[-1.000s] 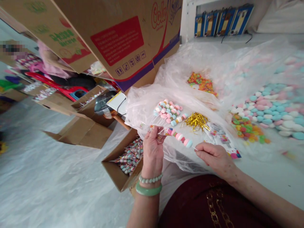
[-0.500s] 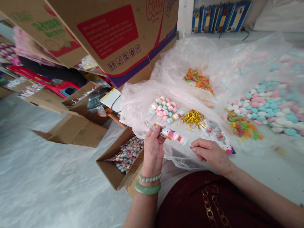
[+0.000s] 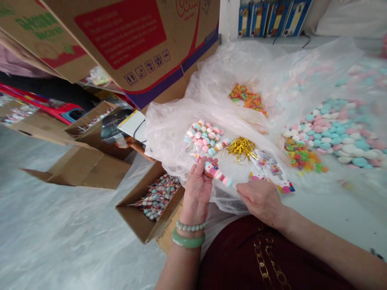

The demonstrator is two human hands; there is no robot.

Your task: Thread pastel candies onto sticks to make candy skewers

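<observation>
A marshmallow skewer (image 3: 222, 177) with pink, white and blue pieces lies slantwise between my hands, its upper part in a clear printed bag. My left hand (image 3: 198, 181) is closed around the bagged end. My right hand (image 3: 261, 199) pinches the thin white stick at the lower end. Just beyond, several unwrapped marshmallow skewers (image 3: 205, 136) rest on plastic sheeting. Beside them lies a bunch of gold twist ties (image 3: 242, 148). Flat printed bags (image 3: 269, 167) are behind my right hand.
Loose marshmallows (image 3: 332, 133) and gummy rings (image 3: 302, 156) are heaped at the right; more gummy rings (image 3: 248, 98) lie further back. An open carton (image 3: 130, 213) of wrapped skewers stands by my left forearm. A large cardboard box (image 3: 121, 40) rises at the back left.
The view has shifted slightly, so the surroundings sit further left. My right hand has turned with its back upward, still at the stick. The left hand keeps its hold on the bagged end.
</observation>
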